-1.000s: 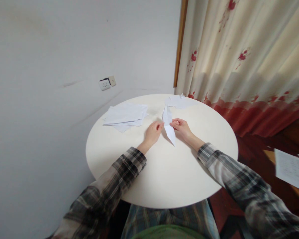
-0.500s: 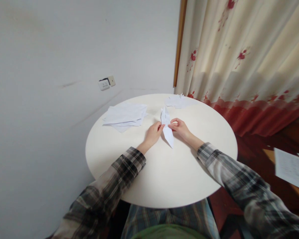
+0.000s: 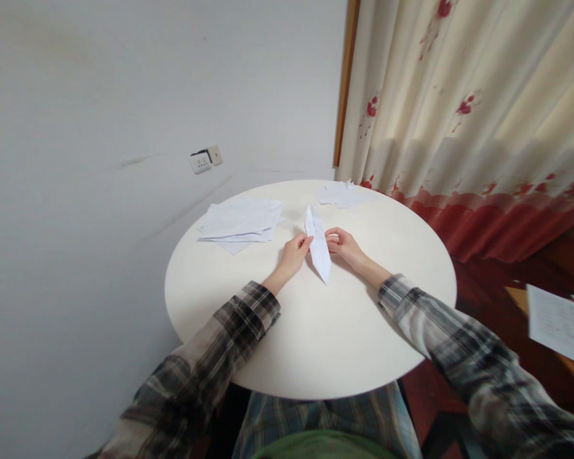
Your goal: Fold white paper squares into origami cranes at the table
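Note:
A long, narrow piece of folded white paper (image 3: 319, 250), pointed at both ends, is held just above the round white table (image 3: 310, 344). The thumb and fingers of my left hand (image 3: 294, 254) pinch its left edge near the middle. On the opposite edge, my right hand (image 3: 347, 247) grips it with curled fingers; the fingertips are partly hidden behind the paper. The near point of the paper is directed toward me.
A stack of white paper sheets (image 3: 239, 220) lies at the table's back left. More white paper pieces (image 3: 339, 194) lie at the far edge. A wall with a socket (image 3: 201, 162) is on the left, a floral curtain (image 3: 459, 127) on the right. Printed sheets (image 3: 557, 322) rest lower right.
The folded paper has turned in my fingers and now shows a smoother, broader face. Its far tip has shifted slightly left. My right thumb has left the paper's front face.

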The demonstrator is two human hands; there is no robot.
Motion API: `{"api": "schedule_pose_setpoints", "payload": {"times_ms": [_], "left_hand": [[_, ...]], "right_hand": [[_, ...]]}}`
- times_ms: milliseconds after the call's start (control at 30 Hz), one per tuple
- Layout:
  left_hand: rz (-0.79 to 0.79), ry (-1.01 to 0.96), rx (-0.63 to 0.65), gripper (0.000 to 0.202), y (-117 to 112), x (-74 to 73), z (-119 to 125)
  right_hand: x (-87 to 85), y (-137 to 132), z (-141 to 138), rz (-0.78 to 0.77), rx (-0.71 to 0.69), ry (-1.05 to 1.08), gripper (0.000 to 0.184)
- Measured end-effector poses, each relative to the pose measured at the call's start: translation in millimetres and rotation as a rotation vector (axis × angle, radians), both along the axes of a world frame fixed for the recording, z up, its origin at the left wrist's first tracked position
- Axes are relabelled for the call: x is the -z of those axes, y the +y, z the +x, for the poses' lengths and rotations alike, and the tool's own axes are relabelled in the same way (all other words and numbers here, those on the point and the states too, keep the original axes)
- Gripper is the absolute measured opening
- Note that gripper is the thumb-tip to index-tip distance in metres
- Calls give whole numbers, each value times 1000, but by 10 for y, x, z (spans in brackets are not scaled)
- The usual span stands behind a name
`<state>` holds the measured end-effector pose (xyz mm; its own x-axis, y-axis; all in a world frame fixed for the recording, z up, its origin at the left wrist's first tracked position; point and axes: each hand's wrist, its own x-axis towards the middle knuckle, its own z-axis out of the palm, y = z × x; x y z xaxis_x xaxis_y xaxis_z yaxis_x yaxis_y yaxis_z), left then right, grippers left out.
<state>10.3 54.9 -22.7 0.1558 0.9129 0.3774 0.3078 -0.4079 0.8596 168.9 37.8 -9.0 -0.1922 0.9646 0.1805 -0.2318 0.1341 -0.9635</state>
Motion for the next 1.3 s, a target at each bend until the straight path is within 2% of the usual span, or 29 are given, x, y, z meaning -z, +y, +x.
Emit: {"api": "schedule_pose_setpoints", "payload": {"times_ms": [233,467,733,867,967,1133,1300], "left_hand": [[7,21,-5,31,-11,-14,-2],[16,84,-1,31,-54,-64,-1],[-23,43,41,23,28,38,-1],[-23,46,45,18,22,40,1],[-21,54,58,22,1,20,1],[-39,3,82,41,-33,-13,-3],[-61,-5,124,40,-71,-50,1]], "right_hand": [[67,47,-4,39,12,-11,37],[55,32,-4,20,50,-26,33],[6,-6,2,-1,11,-27,34],[2,14,1,-5,25,-42,37],[1,20,2,6,57,-43,38],[-3,15,6,33,93,-55,37],[-13,19,17,26,107,-48,41]]}}
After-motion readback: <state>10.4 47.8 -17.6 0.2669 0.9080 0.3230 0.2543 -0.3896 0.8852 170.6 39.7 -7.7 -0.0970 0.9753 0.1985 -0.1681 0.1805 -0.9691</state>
